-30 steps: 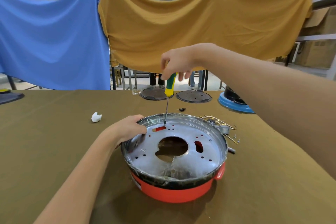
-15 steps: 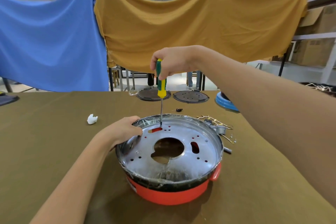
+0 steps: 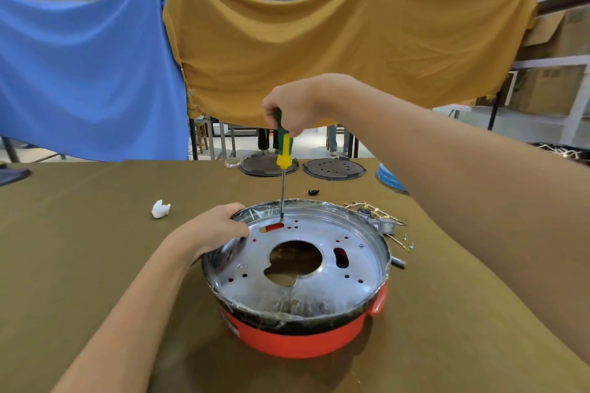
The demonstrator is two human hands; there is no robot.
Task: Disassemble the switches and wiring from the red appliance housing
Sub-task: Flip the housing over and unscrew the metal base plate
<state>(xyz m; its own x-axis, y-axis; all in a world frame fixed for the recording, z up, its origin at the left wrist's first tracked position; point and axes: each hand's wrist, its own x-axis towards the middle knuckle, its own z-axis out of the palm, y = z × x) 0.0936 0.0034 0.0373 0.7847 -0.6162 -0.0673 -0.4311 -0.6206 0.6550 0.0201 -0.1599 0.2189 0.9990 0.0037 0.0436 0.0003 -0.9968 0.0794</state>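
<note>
Two cloths hang behind the work area: blue cloth point(image 3: 86, 73) on the left, mustard cloth point(image 3: 335, 48) on the right, edges meeting. Below them runs the table point(image 3: 95, 265), covered in olive-brown fabric.

The red appliance housing point(image 3: 300, 340) sits on the table near the front, centre. Inside it lies a silvery metal plate point(image 3: 319, 284) with a large central opening, several small holes and two slots showing red beneath.

Left hand point(image 3: 214, 230): fingers curled over the housing's left rim, gripping it. Right hand point(image 3: 293, 105): above the housing, fingers closed round the top of the screwdriver point(image 3: 283, 150), green-and-yellow handle. Shaft close to upright; tip meets the plate at its far side, just beyond the red slot. Whether it sits in a screw head cannot be told.

At the table's far edge lie two dark round plates point(image 3: 333, 168) side by side, with a blue-rimmed object point(image 3: 391, 177) to their right, partly hidden by the right forearm.

Just right of the housing: a loose tangle of wiring and small parts point(image 3: 380, 220). Left of it, well apart, a small white crumpled piece point(image 3: 160, 208). A small dark item point(image 3: 313, 192) lies beyond the housing's far rim.
</note>
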